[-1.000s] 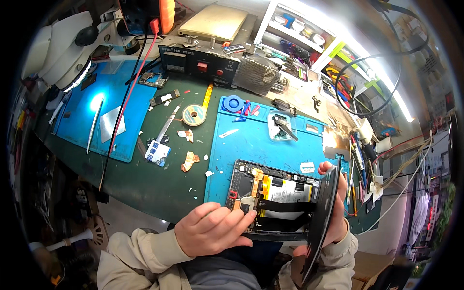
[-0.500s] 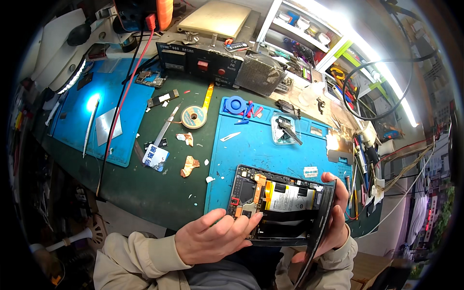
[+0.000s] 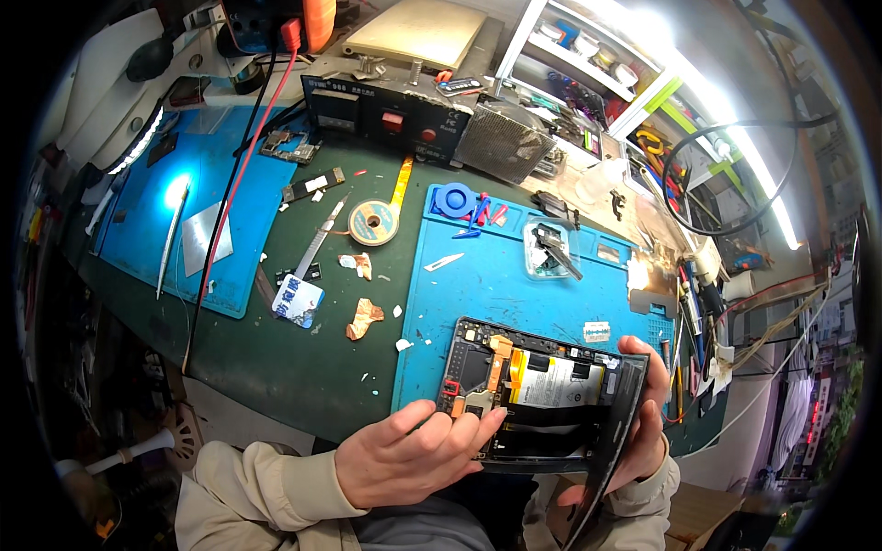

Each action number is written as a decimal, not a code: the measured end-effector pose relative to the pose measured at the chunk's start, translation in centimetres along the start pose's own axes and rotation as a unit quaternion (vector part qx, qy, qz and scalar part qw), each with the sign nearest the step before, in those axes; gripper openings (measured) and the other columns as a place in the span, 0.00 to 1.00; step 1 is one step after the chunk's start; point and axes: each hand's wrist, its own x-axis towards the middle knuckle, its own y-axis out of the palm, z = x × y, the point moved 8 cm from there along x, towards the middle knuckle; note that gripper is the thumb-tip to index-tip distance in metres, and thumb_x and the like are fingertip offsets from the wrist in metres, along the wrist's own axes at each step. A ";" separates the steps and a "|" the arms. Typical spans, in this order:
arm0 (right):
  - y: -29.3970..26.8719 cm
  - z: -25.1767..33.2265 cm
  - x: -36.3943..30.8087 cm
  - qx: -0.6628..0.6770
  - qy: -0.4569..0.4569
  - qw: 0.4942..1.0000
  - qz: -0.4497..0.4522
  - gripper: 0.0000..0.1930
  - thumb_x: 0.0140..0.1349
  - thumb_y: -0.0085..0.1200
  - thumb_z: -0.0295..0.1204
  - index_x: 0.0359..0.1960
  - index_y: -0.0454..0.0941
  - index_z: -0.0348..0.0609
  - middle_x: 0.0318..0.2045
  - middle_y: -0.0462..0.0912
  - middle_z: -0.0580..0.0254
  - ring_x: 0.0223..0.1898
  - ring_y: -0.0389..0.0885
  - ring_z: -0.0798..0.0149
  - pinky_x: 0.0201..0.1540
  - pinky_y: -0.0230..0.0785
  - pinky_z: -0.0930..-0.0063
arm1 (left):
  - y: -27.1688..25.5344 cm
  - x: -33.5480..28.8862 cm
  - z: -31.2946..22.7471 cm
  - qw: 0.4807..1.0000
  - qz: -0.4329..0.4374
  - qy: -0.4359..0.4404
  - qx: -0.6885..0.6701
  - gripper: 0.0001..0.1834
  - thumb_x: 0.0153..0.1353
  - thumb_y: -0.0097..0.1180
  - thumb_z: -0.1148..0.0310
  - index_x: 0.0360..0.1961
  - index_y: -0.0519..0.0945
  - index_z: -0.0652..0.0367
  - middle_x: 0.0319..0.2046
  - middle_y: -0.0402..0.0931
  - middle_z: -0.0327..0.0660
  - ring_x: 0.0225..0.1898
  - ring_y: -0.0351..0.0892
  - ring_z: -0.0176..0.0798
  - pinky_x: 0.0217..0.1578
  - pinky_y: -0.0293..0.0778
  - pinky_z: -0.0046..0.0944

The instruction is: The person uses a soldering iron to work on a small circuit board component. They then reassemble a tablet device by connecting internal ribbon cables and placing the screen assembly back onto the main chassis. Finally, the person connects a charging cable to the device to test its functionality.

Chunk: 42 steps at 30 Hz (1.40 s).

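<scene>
An opened phone or small tablet (image 3: pixel 478 367) is held low over the front edge of the blue mat, tilted, its inside facing up. It shows a silver-white battery (image 3: pixel 557 381), orange flex cables, a circuit board and wide black ribbons. A dark panel (image 3: pixel 625 404) stands up along its right side. My left hand (image 3: pixel 404 455) is closed at the lower left edge, fingers curled, with a fingertip on the inside beside the board and the thumb low at the edge. My right hand (image 3: pixel 650 427) grips the right side around the dark panel; part of that hand is hidden behind it.
A blue work mat (image 3: pixel 496 294) holds a small clear tray (image 3: pixel 548 248) and a razor blade (image 3: pixel 596 331). Left of it lie a tape roll (image 3: pixel 373 223), copper foil scraps (image 3: pixel 364 318) and a knife (image 3: pixel 322 241). A black bench unit (image 3: pixel 381 119) stands behind; hand tools crowd the right.
The view has shifted slightly, so the bench appears a little displaced. The device and both hands have stayed nearly the same, with the left fingertip still on the inside.
</scene>
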 end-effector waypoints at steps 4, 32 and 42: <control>0.0 0.0 -0.1 0.003 0.005 1.000 0.005 0.59 0.49 0.55 0.09 0.83 0.49 0.69 0.72 0.55 0.25 0.34 0.79 0.62 0.32 0.71 0.74 | 0.0 0.0 0.0 1.000 0.001 0.001 -0.002 0.28 0.74 0.57 0.51 0.69 0.81 0.54 0.56 0.74 0.30 0.55 0.67 0.31 0.63 0.65 0.37; -0.1 -0.5 -0.3 0.020 0.025 0.999 0.012 0.60 0.46 0.57 0.14 0.83 0.49 0.72 0.73 0.54 0.26 0.37 0.79 0.62 0.33 0.73 0.75 | 0.1 0.0 0.2 0.999 -0.001 -0.021 -0.032 0.28 0.73 0.59 0.51 0.68 0.82 0.53 0.56 0.74 0.29 0.56 0.67 0.29 0.64 0.64 0.37; 0.1 -0.2 0.0 -0.018 0.011 1.000 0.004 0.58 0.50 0.55 0.08 0.82 0.49 0.69 0.72 0.56 0.25 0.37 0.79 0.62 0.33 0.71 0.74 | 0.1 0.0 0.2 1.000 0.001 -0.018 -0.025 0.28 0.72 0.58 0.51 0.67 0.82 0.53 0.56 0.74 0.29 0.56 0.67 0.30 0.64 0.64 0.37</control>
